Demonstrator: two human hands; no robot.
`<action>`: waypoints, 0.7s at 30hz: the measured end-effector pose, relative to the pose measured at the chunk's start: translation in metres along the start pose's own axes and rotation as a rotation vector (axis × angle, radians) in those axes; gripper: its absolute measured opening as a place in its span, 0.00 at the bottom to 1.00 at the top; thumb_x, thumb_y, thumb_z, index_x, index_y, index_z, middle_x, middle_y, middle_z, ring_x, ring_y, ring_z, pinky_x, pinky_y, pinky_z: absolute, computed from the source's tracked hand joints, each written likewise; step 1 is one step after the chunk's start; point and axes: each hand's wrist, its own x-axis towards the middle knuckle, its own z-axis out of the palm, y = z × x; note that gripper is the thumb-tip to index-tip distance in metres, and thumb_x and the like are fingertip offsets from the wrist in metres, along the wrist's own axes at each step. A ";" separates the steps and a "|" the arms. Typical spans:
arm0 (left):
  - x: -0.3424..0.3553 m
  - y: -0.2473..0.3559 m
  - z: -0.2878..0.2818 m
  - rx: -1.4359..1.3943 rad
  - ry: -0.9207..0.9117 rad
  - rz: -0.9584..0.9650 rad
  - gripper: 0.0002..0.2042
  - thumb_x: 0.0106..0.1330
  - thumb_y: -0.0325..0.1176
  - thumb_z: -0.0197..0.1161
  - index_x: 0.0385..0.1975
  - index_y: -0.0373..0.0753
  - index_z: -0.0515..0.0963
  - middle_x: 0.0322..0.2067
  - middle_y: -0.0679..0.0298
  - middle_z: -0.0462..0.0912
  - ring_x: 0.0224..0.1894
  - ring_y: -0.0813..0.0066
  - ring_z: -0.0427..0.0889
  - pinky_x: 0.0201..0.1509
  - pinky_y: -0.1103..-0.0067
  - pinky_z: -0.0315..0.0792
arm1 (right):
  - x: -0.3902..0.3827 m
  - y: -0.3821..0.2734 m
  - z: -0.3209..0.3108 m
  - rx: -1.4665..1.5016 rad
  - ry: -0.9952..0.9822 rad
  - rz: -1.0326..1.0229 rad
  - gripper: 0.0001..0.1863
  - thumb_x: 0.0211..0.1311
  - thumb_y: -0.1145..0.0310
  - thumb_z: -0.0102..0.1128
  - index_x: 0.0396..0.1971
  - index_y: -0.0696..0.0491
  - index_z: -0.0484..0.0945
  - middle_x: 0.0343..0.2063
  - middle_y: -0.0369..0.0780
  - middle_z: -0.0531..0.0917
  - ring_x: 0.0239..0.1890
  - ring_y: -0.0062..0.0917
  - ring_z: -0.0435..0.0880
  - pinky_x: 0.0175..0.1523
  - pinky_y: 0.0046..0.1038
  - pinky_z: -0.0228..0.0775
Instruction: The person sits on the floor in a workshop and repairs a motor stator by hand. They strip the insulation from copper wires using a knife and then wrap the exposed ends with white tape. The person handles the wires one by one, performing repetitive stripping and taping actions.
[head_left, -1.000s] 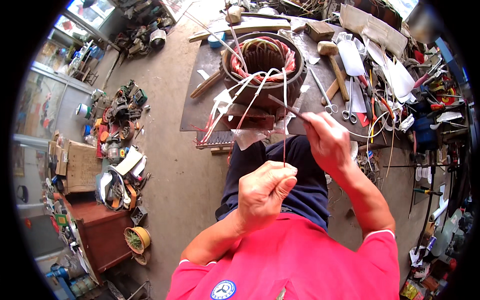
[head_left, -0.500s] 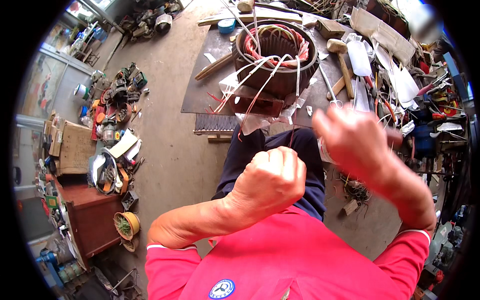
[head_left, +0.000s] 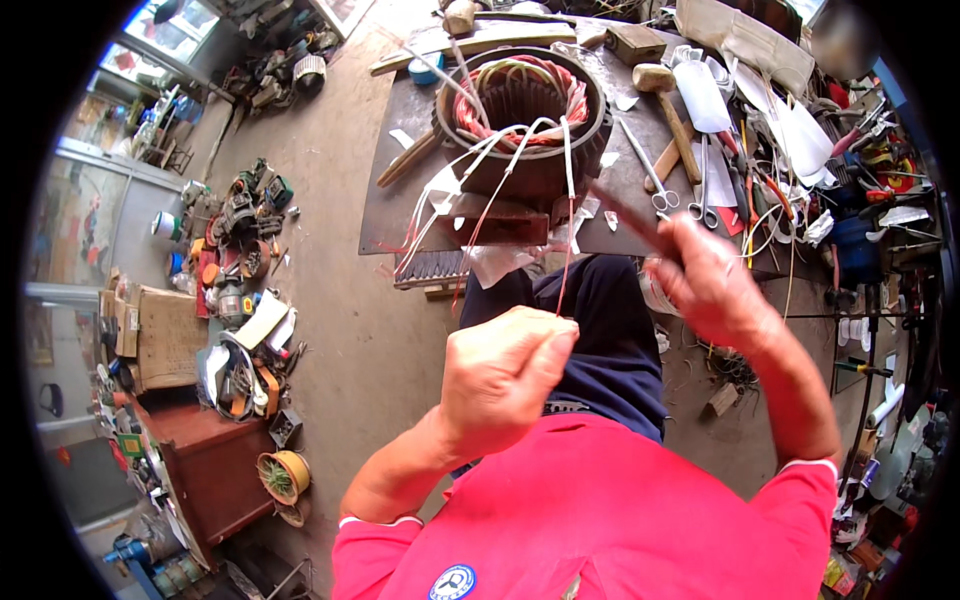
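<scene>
A motor stator (head_left: 520,110) stands on the metal table, its ring of red and white windings facing up. White-sleeved leads with thin red ends bend over its near rim. My left hand (head_left: 500,375) is closed in front of my lap, pinching the end of one thin red wire (head_left: 568,270), which runs taut down from a white sleeve (head_left: 569,165). Raised to the right of the wire, my right hand (head_left: 720,285) grips a long, flat brownish tool (head_left: 632,220). Motion blurs that tool, so its exact kind is unclear. Its far end points toward the stator.
On the table (head_left: 400,215), right of the stator, lie a mallet (head_left: 655,80), scissors (head_left: 705,212), silvery forceps (head_left: 640,150) and white sheets. A wooden stick (head_left: 408,158) and blue tape roll (head_left: 426,68) are on its left. A cardboard box (head_left: 165,340) and motor parts crowd the left floor.
My right hand has moved lower, and the brownish tool now shows pointing toward the stator. My left hand has shifted left and turned, thumb showing, with the red wire now drawn straight.
</scene>
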 end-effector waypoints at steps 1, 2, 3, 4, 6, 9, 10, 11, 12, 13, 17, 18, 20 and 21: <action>-0.001 0.008 0.003 -0.259 0.039 -0.199 0.10 0.74 0.31 0.61 0.42 0.30 0.84 0.37 0.52 0.89 0.28 0.71 0.85 0.27 0.77 0.74 | -0.012 0.002 0.009 0.064 -0.100 0.126 0.14 0.69 0.64 0.66 0.40 0.57 0.72 0.31 0.48 0.82 0.35 0.43 0.84 0.41 0.37 0.75; -0.005 0.014 0.005 -0.516 0.083 -0.403 0.13 0.77 0.34 0.58 0.43 0.29 0.84 0.38 0.52 0.90 0.29 0.72 0.86 0.28 0.78 0.74 | -0.020 0.004 0.021 0.131 -0.205 0.249 0.15 0.69 0.63 0.66 0.42 0.57 0.72 0.31 0.48 0.82 0.34 0.42 0.83 0.43 0.35 0.75; -0.007 0.013 0.011 -0.670 0.088 -0.454 0.18 0.80 0.40 0.53 0.47 0.29 0.83 0.41 0.50 0.89 0.29 0.69 0.86 0.28 0.79 0.74 | -0.025 0.004 0.031 0.303 -0.281 0.247 0.14 0.71 0.64 0.65 0.44 0.58 0.74 0.33 0.44 0.80 0.37 0.34 0.81 0.45 0.32 0.74; -0.007 0.013 0.017 -0.821 0.096 -0.489 0.19 0.80 0.41 0.53 0.48 0.29 0.82 0.43 0.49 0.89 0.29 0.68 0.86 0.28 0.79 0.74 | -0.028 0.003 0.041 0.479 -0.347 0.249 0.14 0.73 0.65 0.64 0.47 0.59 0.76 0.35 0.39 0.78 0.39 0.26 0.79 0.47 0.30 0.73; -0.010 0.012 0.029 -1.109 0.125 -0.569 0.21 0.81 0.44 0.51 0.51 0.29 0.81 0.46 0.48 0.88 0.30 0.67 0.86 0.28 0.78 0.74 | -0.023 -0.005 0.066 0.722 -0.219 -0.084 0.16 0.74 0.64 0.62 0.54 0.59 0.78 0.38 0.37 0.77 0.43 0.24 0.78 0.49 0.26 0.72; -0.012 0.013 0.032 -1.263 0.119 -0.464 0.23 0.83 0.47 0.45 0.53 0.33 0.80 0.50 0.48 0.86 0.31 0.66 0.85 0.29 0.77 0.75 | -0.009 -0.020 0.079 0.785 0.026 -0.346 0.12 0.75 0.69 0.61 0.52 0.56 0.83 0.37 0.42 0.82 0.38 0.30 0.82 0.44 0.28 0.75; -0.011 0.014 0.032 -1.321 0.130 -0.433 0.23 0.84 0.47 0.44 0.53 0.34 0.80 0.51 0.48 0.86 0.31 0.66 0.85 0.29 0.77 0.75 | -0.004 -0.019 0.083 0.777 0.096 -0.414 0.11 0.74 0.70 0.61 0.50 0.57 0.84 0.34 0.41 0.82 0.36 0.29 0.82 0.42 0.27 0.75; -0.010 0.014 0.032 -1.289 0.143 -0.430 0.23 0.84 0.46 0.42 0.53 0.36 0.81 0.50 0.49 0.86 0.31 0.67 0.84 0.30 0.77 0.75 | 0.002 -0.015 0.097 0.861 0.166 -0.366 0.08 0.74 0.70 0.61 0.43 0.59 0.85 0.32 0.38 0.83 0.32 0.23 0.82 0.38 0.24 0.74; -0.008 0.014 0.030 -1.291 0.145 -0.448 0.22 0.83 0.47 0.45 0.53 0.34 0.81 0.50 0.49 0.86 0.32 0.66 0.85 0.32 0.76 0.76 | 0.006 -0.012 0.100 1.101 0.121 -0.051 0.09 0.75 0.69 0.61 0.38 0.60 0.83 0.32 0.35 0.84 0.30 0.18 0.80 0.36 0.22 0.74; -0.007 0.012 0.028 -1.298 0.154 -0.466 0.22 0.82 0.48 0.48 0.52 0.33 0.81 0.49 0.49 0.87 0.33 0.66 0.86 0.33 0.75 0.77 | 0.016 -0.009 0.103 1.261 0.132 0.080 0.09 0.75 0.69 0.61 0.35 0.59 0.83 0.32 0.35 0.84 0.28 0.17 0.80 0.35 0.21 0.74; -0.012 0.018 0.027 -1.339 0.196 -0.473 0.22 0.81 0.48 0.51 0.52 0.32 0.80 0.49 0.49 0.87 0.34 0.66 0.87 0.33 0.75 0.77 | 0.010 -0.027 0.122 0.991 0.315 -0.265 0.13 0.75 0.68 0.60 0.29 0.59 0.79 0.27 0.35 0.82 0.26 0.16 0.79 0.32 0.21 0.72; -0.011 0.019 0.026 -1.285 0.200 -0.481 0.22 0.82 0.47 0.48 0.52 0.33 0.81 0.49 0.50 0.86 0.33 0.66 0.86 0.32 0.76 0.76 | 0.011 -0.030 0.126 0.883 0.416 -0.483 0.14 0.75 0.68 0.60 0.28 0.59 0.79 0.26 0.35 0.82 0.26 0.16 0.79 0.31 0.21 0.72; -0.011 0.022 0.028 -1.187 0.206 -0.489 0.22 0.84 0.46 0.43 0.52 0.36 0.81 0.48 0.50 0.86 0.31 0.67 0.83 0.30 0.78 0.74 | 0.016 -0.021 0.115 1.224 0.247 0.055 0.13 0.76 0.67 0.59 0.30 0.57 0.80 0.25 0.34 0.81 0.24 0.15 0.77 0.30 0.21 0.70; -0.011 0.017 0.029 -1.148 0.188 -0.489 0.22 0.84 0.46 0.45 0.51 0.36 0.81 0.48 0.50 0.86 0.31 0.67 0.83 0.30 0.77 0.75 | 0.023 -0.016 0.112 1.222 0.225 0.151 0.13 0.76 0.66 0.60 0.31 0.57 0.80 0.25 0.34 0.81 0.24 0.15 0.77 0.30 0.20 0.70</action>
